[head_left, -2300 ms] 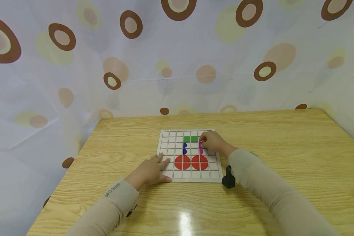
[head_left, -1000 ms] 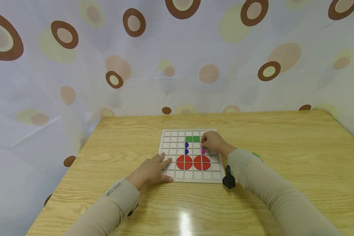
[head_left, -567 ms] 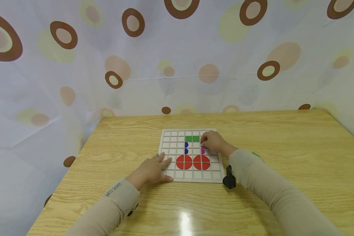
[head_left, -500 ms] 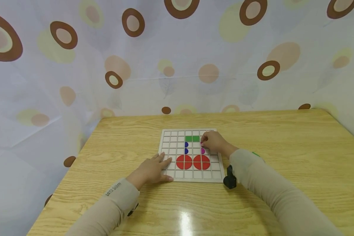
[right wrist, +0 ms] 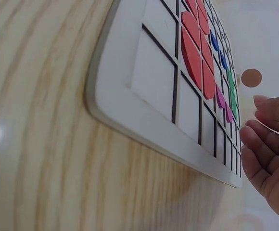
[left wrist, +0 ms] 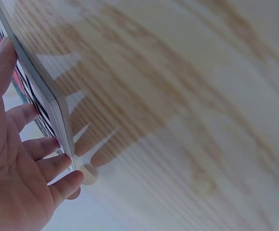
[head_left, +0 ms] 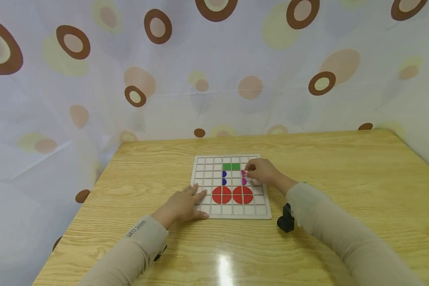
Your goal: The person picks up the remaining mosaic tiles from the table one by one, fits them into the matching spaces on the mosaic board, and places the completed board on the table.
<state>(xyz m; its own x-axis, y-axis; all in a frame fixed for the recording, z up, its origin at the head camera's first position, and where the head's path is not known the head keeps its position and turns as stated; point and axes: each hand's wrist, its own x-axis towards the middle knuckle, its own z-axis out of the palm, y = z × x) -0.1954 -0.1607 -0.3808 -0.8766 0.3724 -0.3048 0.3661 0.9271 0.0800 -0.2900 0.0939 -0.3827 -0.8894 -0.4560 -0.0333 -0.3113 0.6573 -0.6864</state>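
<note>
A white grid board (head_left: 236, 217) lies on the table. My left hand (head_left: 182, 204) rests with spread, straight fingers on its left edge; the left wrist view shows those fingertips along the rim. My right hand (head_left: 266, 171) is beside the upper magenta piece (head_left: 243, 174) on the board. In the right wrist view, thumb and fingers stand apart with nothing between them. The lower magenta half-round (head_left: 244, 181) lies just below. Two blue half-rounds (head_left: 224, 182) and two green squares (head_left: 227, 166) sit further left and up. Red quarter pieces (head_left: 217, 191) form two circles nearer the front.
The wooden table (head_left: 157, 159) extends around the board on all sides. Behind it hangs a white curtain (head_left: 171, 115) printed with brown and yellow rounds. A black wrist device (head_left: 286, 218) hangs under the right sleeve, near the board's front right corner.
My right hand, earlier with its fingertips over the upper magenta piece, has drawn back slightly rightward, so more of that piece shows. My left hand stays in place on the board.
</note>
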